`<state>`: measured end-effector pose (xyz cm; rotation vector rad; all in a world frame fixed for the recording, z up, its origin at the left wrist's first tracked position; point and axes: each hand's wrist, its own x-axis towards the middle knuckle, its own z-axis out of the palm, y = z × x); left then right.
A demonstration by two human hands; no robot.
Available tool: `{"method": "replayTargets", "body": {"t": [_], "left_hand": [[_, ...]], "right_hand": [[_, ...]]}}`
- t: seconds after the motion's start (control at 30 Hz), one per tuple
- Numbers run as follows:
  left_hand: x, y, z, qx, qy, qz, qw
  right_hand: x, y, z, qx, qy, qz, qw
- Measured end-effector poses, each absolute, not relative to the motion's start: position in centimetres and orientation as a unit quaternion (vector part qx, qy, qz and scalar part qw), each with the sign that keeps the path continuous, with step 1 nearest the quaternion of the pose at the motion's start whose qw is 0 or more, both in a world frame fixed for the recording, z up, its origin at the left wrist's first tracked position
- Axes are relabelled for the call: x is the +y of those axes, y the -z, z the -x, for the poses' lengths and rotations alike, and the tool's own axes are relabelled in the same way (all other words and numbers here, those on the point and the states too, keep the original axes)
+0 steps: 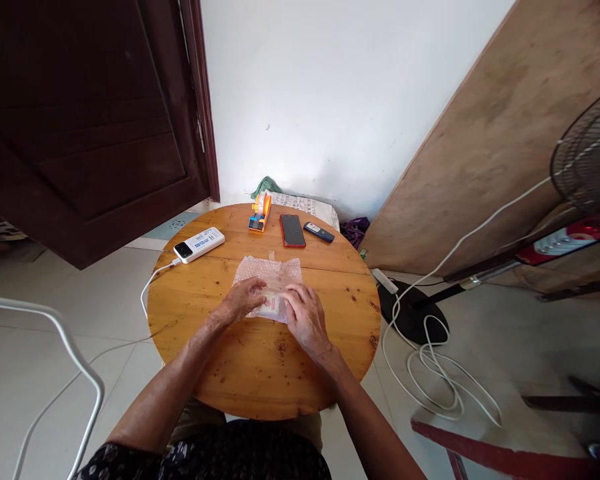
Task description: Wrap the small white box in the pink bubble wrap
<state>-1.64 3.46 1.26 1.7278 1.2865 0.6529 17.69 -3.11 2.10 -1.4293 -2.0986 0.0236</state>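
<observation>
A sheet of clear bubble wrap (pixel 270 272) lies flat on the round wooden table (pixel 220 360). Its near edge is folded around a small white item with red print (pixel 271 305). My left hand (pixel 243 298) presses on the wrap's near left part, fingers curled over the fold. My right hand (pixel 305 315) presses on the near right part of the same fold. Both hands hold the wrapped item down between them.
At the table's far side lie a white power bank (pixel 199 245) with a cable (pixel 147 287), an orange tape dispenser (pixel 261 213), a red phone (pixel 293 231) and a dark small phone (pixel 319 232). A fan (pixel 587 153) and coiled white cord (pixel 440 373) are at right; a dark door (pixel 90 113) at left.
</observation>
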Motion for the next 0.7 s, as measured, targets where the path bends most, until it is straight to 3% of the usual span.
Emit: {"method": "replayTargets", "body": {"t": [0.43, 0.7], "left_hand": [[2.4, -2.4, 3.1, 0.536, -0.26, -0.687, 0.416], [1.5, -1.2, 5.8, 0.632, -0.23, -0.677, 0.299]], "right_hand": [[-3.0, -3.0, -16.9, -0.865, 0.022, 0.471, 0.17], [-2.8, -4.4, -15.9, -0.88, 0.062, 0.464, 0.083]]}}
